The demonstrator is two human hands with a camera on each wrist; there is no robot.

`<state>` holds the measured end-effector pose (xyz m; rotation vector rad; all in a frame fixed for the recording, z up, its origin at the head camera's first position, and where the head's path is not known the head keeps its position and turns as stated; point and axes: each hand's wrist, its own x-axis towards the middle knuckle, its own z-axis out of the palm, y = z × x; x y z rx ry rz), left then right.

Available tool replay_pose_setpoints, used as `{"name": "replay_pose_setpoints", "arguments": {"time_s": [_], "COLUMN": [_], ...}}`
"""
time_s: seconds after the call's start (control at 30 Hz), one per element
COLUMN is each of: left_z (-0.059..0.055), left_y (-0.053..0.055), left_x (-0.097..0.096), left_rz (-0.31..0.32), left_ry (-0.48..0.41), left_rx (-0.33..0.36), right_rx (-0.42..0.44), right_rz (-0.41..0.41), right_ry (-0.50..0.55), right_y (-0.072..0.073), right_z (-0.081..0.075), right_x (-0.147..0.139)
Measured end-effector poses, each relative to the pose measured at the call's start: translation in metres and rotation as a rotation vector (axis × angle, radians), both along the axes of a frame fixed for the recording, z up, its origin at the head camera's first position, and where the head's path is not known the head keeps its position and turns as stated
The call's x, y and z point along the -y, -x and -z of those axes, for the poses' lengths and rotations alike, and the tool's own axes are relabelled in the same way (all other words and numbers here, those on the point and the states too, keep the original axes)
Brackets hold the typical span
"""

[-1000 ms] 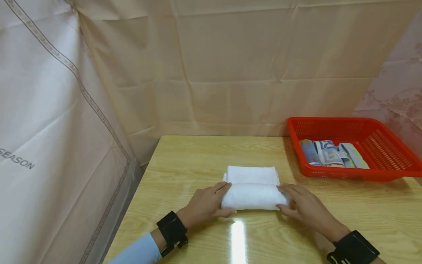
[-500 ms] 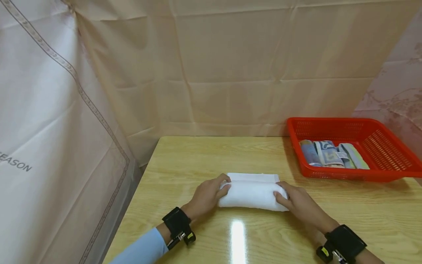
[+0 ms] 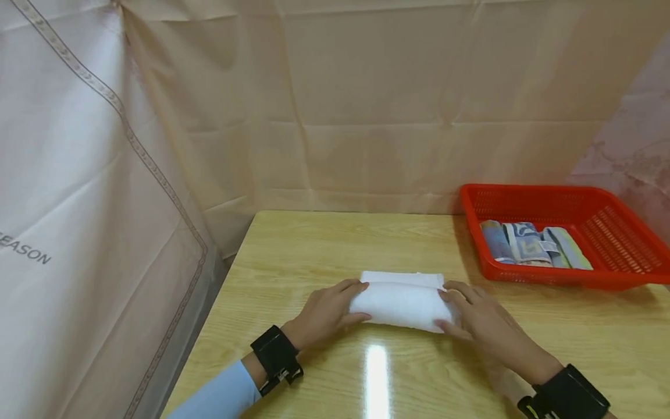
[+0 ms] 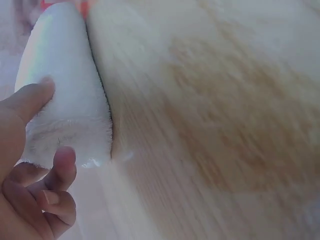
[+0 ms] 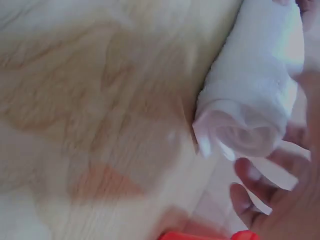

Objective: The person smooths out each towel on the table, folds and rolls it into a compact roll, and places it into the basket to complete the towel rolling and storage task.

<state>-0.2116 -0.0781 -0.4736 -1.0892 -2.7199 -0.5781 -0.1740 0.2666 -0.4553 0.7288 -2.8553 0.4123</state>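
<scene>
A white towel (image 3: pixel 400 307), mostly rolled up, lies on the wooden table with a short flat strip still showing behind the roll. My left hand (image 3: pixel 323 313) holds the roll's left end, thumb on the near side and fingers toward the far side. At the opposite end, my right hand (image 3: pixel 489 326) holds the roll between thumb and fingers. The right wrist view shows the spiral layers of the towel (image 5: pixel 250 127) at that end, with some of the right hand's fingers (image 5: pixel 257 182) loosely bent beyond it. The undersides of the roll are hidden.
A red plastic basket (image 3: pixel 544 278) stands at the table's back right, with several rolled patterned towels (image 3: pixel 527 243) in its left part. Beige cloth (image 3: pixel 356 105) hangs behind the table (image 3: pixel 293 250), and a pale cloth (image 3: pixel 94 233) hangs on the left.
The flat strip behind the roll has become shorter as the towel was rolled away from me. Both thumbs have shifted from the top of the roll to its near side.
</scene>
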Motion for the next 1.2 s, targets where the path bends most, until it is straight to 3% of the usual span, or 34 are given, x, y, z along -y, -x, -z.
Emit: {"name": "replay_pose_setpoints", "arguments": {"time_s": [0.13, 0.27, 0.43, 0.5, 0.57, 0.67, 0.73, 0.8, 0.93, 1.0, 1.1, 1.2], "left_z": [0.0, 0.003, 0.006, 0.008, 0.009, 0.01, 0.009, 0.008, 0.008, 0.008, 0.006, 0.001], "left_y": [0.003, 0.008, 0.016, 0.018, 0.016, 0.011, 0.006, 0.002, 0.0, 0.003, 0.012, 0.021], "left_x": [0.0, -0.002, -0.006, -0.007, -0.009, -0.015, -0.019, -0.023, -0.026, -0.027, -0.027, -0.027], "left_rz": [-0.014, -0.024, -0.021, -0.026, -0.026, -0.029, -0.035, -0.037, -0.014, 0.0, 0.017, 0.024], "left_ry": [-0.011, -0.048, -0.102, -0.111, -0.084, 0.035, 0.116, 0.175, 0.233, 0.255, 0.276, 0.301], "left_rx": [0.055, 0.123, 0.265, 0.289, 0.243, 0.012, -0.151, -0.263, -0.276, -0.245, -0.17, -0.089], "right_rx": [0.008, 0.069, 0.194, 0.25, 0.292, 0.327, 0.298, 0.196, -0.144, -0.214, -0.133, -0.054], "right_rz": [-0.04, -0.038, -0.02, -0.017, -0.022, -0.018, -0.01, -0.006, -0.029, -0.036, -0.024, -0.001], "right_ry": [-0.029, 0.094, 0.244, 0.28, 0.296, 0.314, 0.309, 0.262, 0.042, -0.041, -0.074, -0.073], "right_y": [-0.001, 0.005, 0.012, 0.014, 0.015, 0.015, 0.013, 0.01, 0.004, -0.001, -0.003, 0.006], "right_z": [0.002, 0.008, 0.01, 0.01, 0.011, 0.01, 0.009, 0.007, 0.01, 0.012, 0.015, 0.018], "right_x": [-0.002, -0.004, -0.005, -0.004, -0.003, -0.001, 0.0, 0.002, 0.012, 0.019, 0.028, 0.031]}}
